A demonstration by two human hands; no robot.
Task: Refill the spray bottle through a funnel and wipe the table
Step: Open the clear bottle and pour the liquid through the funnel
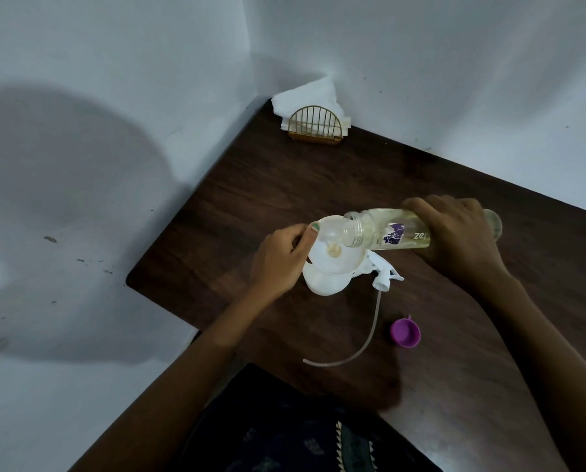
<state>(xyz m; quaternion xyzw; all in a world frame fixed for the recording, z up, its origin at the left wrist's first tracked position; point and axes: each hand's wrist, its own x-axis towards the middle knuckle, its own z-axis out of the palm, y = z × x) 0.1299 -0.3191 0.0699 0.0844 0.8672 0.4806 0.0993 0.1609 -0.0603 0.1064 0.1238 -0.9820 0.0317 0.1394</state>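
A white spray bottle [322, 284] stands on the dark wooden table [284, 185] with a white funnel [335, 257] in its neck. My left hand [281, 257] pinches the funnel's left rim. My right hand [455, 233] grips a clear refill bottle [387, 233] of pale yellow liquid, tipped almost level, its open mouth over the funnel. A little liquid shows in the funnel's throat. The white spray head [482, 275] with its long dip tube [352, 349] lies on the table just right of the spray bottle.
A purple cap [405, 332] lies on the table near the tube. A gold wire holder [313, 126] with white napkins [305, 97] stands in the far corner against the walls. The table's left edge runs close to the spray bottle.
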